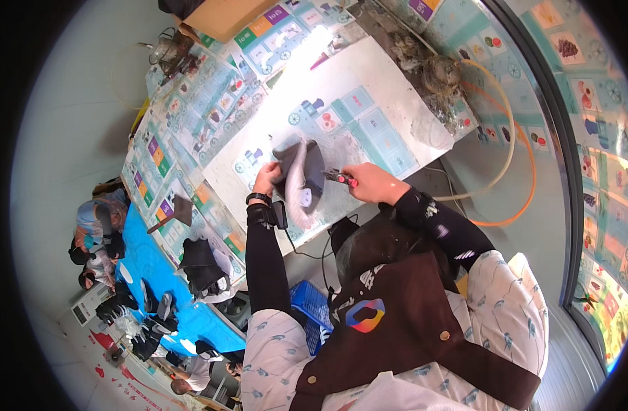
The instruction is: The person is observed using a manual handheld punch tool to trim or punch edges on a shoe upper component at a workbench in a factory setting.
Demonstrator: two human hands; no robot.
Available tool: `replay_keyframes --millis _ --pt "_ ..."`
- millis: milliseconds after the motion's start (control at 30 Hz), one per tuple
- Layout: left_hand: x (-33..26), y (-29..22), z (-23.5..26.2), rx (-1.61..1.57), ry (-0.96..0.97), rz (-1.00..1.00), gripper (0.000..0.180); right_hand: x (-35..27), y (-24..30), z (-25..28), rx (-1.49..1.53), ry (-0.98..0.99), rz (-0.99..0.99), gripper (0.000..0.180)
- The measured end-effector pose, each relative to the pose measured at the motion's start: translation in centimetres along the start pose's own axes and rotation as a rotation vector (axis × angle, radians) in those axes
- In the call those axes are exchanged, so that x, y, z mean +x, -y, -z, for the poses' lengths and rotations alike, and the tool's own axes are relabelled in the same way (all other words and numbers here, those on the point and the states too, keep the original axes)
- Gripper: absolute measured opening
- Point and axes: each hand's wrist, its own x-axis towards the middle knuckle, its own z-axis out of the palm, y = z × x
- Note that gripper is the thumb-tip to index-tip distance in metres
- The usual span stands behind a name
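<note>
On a white board [375, 75] on the bench lies a dark grey piece [315, 164] that looks like a shoe upper. A pale, pinkish-grey curved edge [296, 171] runs along it, and a small white oval patch [305, 198] shows near its lower end. My left hand [266, 179] pinches the piece at its left side, fingertips partly hidden. In my right hand [377, 183] is a pair of pliers with red-and-black handles [341, 178]. Their jaws point left, close to the right edge of the piece; whether they touch it I cannot tell.
Left of the board lies a flat-headed tool [182, 210] with a wooden handle, near black material [203, 264]. A blue crate [311, 306] stands below the bench. Hoses [511, 137] loop at the right. Several shoes and people are around a blue table [146, 257].
</note>
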Motion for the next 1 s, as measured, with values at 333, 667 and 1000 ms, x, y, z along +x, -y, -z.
replay_keyframes --millis 333,667,1000 --pt "-2.2 -1.0 -1.9 0.494 -0.664 -0.287 0.044 0.1 1.7 -0.2 -0.112 -0.072 0.079 0.020" --pt "-2.9 -0.7 -1.5 0.456 -0.644 -0.167 0.044 -0.3 0.6 0.8 -0.190 -0.141 0.125 0.021" --pt "-4.1 -1.8 -1.8 0.533 -0.609 -0.139 0.046 0.1 0.1 0.5 -0.146 -0.117 0.161 0.023"
